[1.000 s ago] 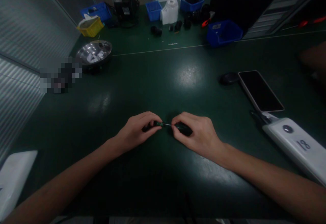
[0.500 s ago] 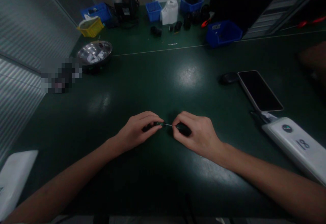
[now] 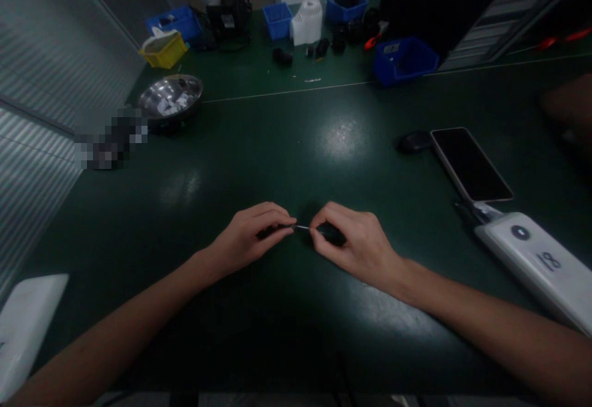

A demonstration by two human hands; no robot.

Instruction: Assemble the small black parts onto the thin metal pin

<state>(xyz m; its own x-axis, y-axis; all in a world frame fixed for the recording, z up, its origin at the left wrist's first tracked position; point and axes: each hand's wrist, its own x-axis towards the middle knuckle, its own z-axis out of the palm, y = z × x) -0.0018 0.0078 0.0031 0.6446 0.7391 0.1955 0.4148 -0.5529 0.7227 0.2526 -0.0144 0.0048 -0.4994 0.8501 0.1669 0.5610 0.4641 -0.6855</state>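
Over the green tabletop, my left hand [image 3: 252,231] pinches a small dark piece between thumb and fingers; most of it is hidden, so its kind is unclear. My right hand [image 3: 349,234] is closed in a pinch, thumb against forefinger, on a thin silver rod [image 3: 303,227]. The rod spans the short gap between both sets of fingertips, its left end meeting the fingers of my left hand. Inside the right hand's curl is a dark area, and I cannot tell whether it is a handle or shadow.
At right lie a phone [image 3: 472,163], a black mouse-like object [image 3: 415,142] and a white power bank-like device [image 3: 539,259]. A metal bowl [image 3: 192,95] holds white pieces at left. Blue bins [image 3: 404,61] and a yellow bin [image 3: 164,51] line the back. Another person's arm [image 3: 568,108] shows at far right.
The right fingertips have shifted very slightly left toward the left hand. Less of the small dark piece shows at the left fingertips. Both pinches stay closed.
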